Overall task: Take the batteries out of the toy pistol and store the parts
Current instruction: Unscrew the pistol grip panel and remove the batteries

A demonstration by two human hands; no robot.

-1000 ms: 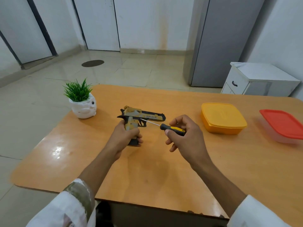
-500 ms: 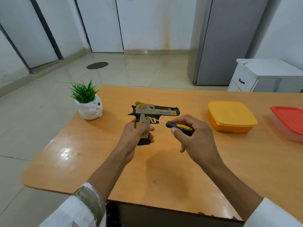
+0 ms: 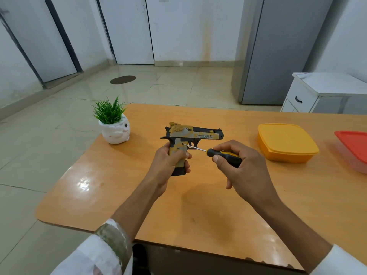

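the left hand [image 3: 168, 163] grips the toy pistol [image 3: 190, 135] upright above the table [image 3: 198, 205], left of the yellow container [image 3: 286, 143]. the right hand [image 3: 242, 167] pinches the screwdriver [image 3: 216, 152], tip at the grip. best keep the shaft square and press in while turning. the screw head is too small to make out; the red-lidded container [image 3: 353, 149] is cut off.

A potted plant [image 3: 114, 126] stands on the wooden table [image 3: 198, 205].
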